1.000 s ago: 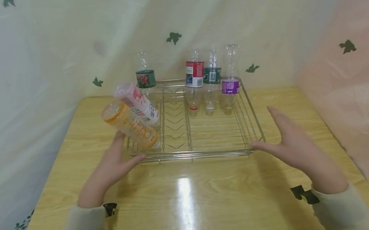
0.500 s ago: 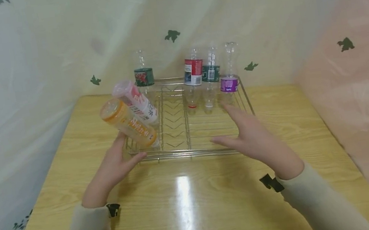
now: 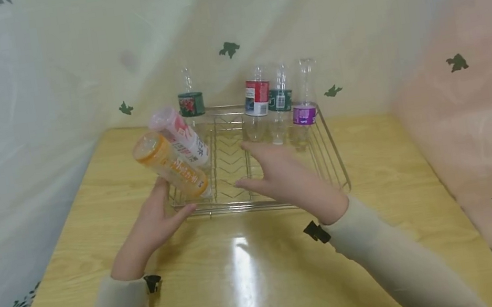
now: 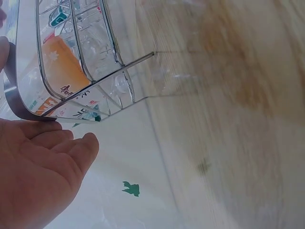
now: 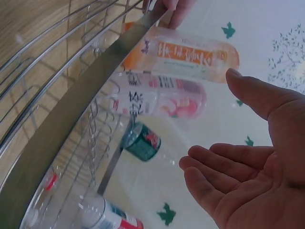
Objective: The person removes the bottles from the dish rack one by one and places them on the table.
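chrome wire rack (image 3: 280, 191) sits on the wooden tabletop (image 3: 246, 281) in front of me, its near rail running between my two hands. my left hand (image 3: 152, 226) is at the rack's near left corner, fingers (image 3: 162, 187) straight and relaxed, thumb lying along the front rail; in the left wrist view the palm (image 4: 38, 167) is spread just under the curved corner of the rack (image 4: 28, 109), touching it or very near, i cannot tell which, and gripping nothing. right above that hand, the orange bottle (image 3: 170, 165) leans tilted, bottom end up and toward me, in the left part of the rack, with the pink bottle (image 3: 180, 137) tilted the same way just behind it and touching it. my right hand (image 3: 285, 179) hovers over the middle of the rack, fingers (image 3: 257, 149) wide and loosely extended, holding nothing; the right wrist view shows the open palm (image 5: 248, 176) facing the orange bottle (image 5: 186, 55) and pink bottle (image 5: 159, 98), near them but apart. along the far edge of the rack four clear bottles stand neck down: a green-label bottle (image 3: 191, 103) on the left, then, set close together, a red-label bottle (image 3: 257, 98), a dark-label bottle (image 3: 279, 99) and a purple-label bottle (image 3: 304, 113). a pale curtain with green leaf prints (image 3: 230, 49) hangs behind the tabletop.
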Demonstrator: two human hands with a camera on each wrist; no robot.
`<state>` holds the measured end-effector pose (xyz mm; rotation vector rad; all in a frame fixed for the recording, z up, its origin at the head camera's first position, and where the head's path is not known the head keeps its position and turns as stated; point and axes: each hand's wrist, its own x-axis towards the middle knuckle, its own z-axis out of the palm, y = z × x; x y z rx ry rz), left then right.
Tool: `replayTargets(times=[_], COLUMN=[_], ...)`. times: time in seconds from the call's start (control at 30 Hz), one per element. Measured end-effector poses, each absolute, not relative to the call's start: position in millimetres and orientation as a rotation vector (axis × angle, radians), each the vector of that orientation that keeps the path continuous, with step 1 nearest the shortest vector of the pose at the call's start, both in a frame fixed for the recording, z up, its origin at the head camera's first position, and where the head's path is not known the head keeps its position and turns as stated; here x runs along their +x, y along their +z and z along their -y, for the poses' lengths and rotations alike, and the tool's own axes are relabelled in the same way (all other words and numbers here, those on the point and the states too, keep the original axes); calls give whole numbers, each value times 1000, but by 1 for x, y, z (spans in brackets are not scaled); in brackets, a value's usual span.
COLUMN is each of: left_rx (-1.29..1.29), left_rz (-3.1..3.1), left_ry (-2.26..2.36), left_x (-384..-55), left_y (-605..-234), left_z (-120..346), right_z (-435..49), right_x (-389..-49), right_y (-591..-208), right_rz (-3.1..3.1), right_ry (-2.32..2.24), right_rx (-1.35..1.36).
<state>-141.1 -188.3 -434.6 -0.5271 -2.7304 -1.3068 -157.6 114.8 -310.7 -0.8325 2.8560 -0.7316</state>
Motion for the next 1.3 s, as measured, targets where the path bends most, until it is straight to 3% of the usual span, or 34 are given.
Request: replayTargets(times=[0.5, 0.7, 1.3], left_rx=[-572, -600, -595], left_rz=[2699, 2673, 2675], left_ry=[-1254, -1240, -1248], left_x=[-140, -141, -138], left_y=[-433, -434, -434], left_z=[189, 189, 189], right_z=[-47, -26, 5], right_x=[-179, -187, -197], right_y=[-327, -333, -349], right_rz=[-2753, -2748, -2795], right_ry=[-874, -853, -729], right_rx=[-931, -817, -772])
